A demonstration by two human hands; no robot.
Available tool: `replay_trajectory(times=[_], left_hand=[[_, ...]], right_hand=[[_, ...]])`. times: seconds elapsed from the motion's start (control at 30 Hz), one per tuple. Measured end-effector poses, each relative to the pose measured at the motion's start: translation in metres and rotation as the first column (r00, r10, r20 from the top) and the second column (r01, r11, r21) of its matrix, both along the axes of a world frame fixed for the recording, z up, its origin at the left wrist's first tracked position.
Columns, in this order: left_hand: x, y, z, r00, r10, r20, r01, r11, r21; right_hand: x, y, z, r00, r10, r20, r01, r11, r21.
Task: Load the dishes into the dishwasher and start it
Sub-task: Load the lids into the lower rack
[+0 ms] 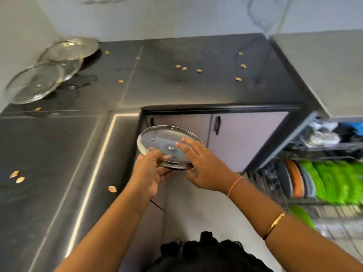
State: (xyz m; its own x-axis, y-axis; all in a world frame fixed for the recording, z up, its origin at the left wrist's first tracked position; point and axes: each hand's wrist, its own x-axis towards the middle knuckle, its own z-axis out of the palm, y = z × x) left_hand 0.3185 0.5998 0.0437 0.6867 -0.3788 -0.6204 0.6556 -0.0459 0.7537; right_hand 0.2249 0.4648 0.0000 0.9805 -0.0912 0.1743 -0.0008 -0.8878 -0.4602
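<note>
- Our left hand (151, 173) grips the glass lid (155, 134) by its near rim, just off the worktop (59, 154) corner.
- Our right hand (202, 171) rests flat on the glass, fingers straight.
- The dishwasher rack (332, 211), at right, holds green plates (334, 179).

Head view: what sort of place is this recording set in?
Most likely a home kitchen: a dark stone L-shaped countertop, a pulled-out wire dishwasher rack holding bright green plates on edge, and a round metal-rimmed glass pot lid gripped by the left hand.
</note>
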Motion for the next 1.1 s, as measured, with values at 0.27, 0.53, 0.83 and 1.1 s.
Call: replay_trajectory(times=[0.27, 0.53, 0.83, 1.1], left_hand=[[-0.134, -0.096, 0.002, 0.959, -0.284, 0.006, 0.281, 0.953, 0.114], [-0.309, -0.183, -0.022, 0.844, -0.527, -0.100, 0.536, 0.833, 0.140], [-0.431, -0.256, -0.048, 0.676, -0.710, -0.197, 0.737, 0.647, 0.196], [-0.461, -0.320, -0.084, 0.507, -0.833, -0.220, 0.846, 0.432, 0.314]], right_hand=[[-0.156, -0.062, -0.017, 0.961, -0.275, -0.001, 0.275, 0.959, 0.069], [-0.362, -0.119, -0.040, 0.860, -0.477, -0.181, 0.489, 0.872, 0.024], [-0.501, -0.153, -0.055, 0.705, -0.668, -0.238, 0.698, 0.713, 0.067], [-0.529, -0.172, -0.096, 0.542, -0.787, -0.295, 0.839, 0.528, 0.132]])
